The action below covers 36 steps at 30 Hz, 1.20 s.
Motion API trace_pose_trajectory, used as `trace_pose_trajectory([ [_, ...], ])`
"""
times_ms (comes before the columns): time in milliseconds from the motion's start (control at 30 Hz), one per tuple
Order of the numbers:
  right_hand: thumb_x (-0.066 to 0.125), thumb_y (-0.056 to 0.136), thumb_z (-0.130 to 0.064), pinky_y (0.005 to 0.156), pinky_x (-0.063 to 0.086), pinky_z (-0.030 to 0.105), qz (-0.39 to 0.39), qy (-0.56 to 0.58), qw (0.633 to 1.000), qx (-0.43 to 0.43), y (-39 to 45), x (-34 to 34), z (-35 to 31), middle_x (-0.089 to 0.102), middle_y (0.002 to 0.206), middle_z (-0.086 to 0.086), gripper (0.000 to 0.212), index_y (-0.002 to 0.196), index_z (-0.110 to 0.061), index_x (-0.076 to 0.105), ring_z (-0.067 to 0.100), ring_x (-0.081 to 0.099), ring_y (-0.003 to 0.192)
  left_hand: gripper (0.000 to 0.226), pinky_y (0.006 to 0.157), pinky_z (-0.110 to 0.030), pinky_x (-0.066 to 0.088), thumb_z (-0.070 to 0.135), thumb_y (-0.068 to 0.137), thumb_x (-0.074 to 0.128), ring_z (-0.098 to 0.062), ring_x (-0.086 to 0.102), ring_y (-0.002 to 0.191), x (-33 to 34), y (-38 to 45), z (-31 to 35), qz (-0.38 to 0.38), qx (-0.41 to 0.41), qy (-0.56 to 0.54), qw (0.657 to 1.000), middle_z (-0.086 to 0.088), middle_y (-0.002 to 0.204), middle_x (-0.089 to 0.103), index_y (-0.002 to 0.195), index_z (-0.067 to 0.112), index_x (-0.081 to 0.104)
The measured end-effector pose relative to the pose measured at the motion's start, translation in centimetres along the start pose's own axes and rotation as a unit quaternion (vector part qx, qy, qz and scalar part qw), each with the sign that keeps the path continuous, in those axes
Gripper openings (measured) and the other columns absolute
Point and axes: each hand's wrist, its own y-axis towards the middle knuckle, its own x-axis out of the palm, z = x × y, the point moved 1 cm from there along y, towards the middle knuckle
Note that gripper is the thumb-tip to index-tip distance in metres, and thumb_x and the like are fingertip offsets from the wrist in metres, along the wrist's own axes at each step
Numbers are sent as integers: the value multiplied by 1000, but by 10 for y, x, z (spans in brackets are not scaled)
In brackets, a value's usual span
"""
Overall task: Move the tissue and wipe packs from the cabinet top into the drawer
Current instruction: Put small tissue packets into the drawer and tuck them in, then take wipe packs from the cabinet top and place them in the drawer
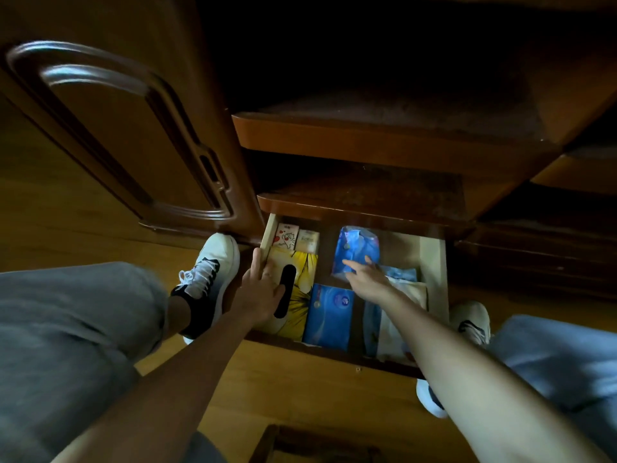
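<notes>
Open-fingered, my right hand [367, 280] touches the blue pack [357, 250] near the drawer's [434, 262] back edge; my left hand [263, 284] rests open on the yellow pack [302, 279].

Open drawer [434, 262]: yellow pack [302, 279], blue pack [330, 315], possibly 3 more.

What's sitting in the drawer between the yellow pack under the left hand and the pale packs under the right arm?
A flat blue pack lies between the yellow pack and the pale packs, as the head view shows.
</notes>
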Motion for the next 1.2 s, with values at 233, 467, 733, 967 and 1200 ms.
trace_pose_trajectory([
  [233,30,105,-35,96,38,42,-57,-44,997,-16,26,31,-24,53,130,15,33,103,-21,59,37,50,122,67,101,-51,48,50,96,55,-43,45,132,15,-5,3,107,30,131,985,-24,167,11,148,10,44],
  [467,38,104,-38,69,39,30,-64,23,997,-34,2,22,-42,62,120,6,29,108,-24,63,23,59,93,74,108,-48,42,54,96,53,-39,35,141,5,-4,6,40,11,115,992,-17,169,-3,156,16,32],
  [733,58,98,-26,104,49,40,16,47,995,-91,-84,-66,-57,64,139,4,41,138,-23,61,24,64,119,60,119,-49,24,45,97,54,-30,25,149,-82,-23,75,-13,38,43,998,-5,165,24,151,27,37],
  [967,48,92,-47,70,55,25,304,-3,922,-241,-227,-237,-92,74,97,-25,25,107,-54,67,-5,67,74,29,71,-26,53,31,95,58,-8,69,90,-255,-80,185,265,254,-21,930,17,109,66,122,39,64],
  [1200,47,102,-47,102,44,39,484,-114,855,-147,-261,-394,-93,59,142,-6,40,138,-34,57,20,49,132,25,75,-32,56,25,95,57,-11,65,97,-375,-80,290,374,364,-17,853,13,114,67,117,33,66],
])
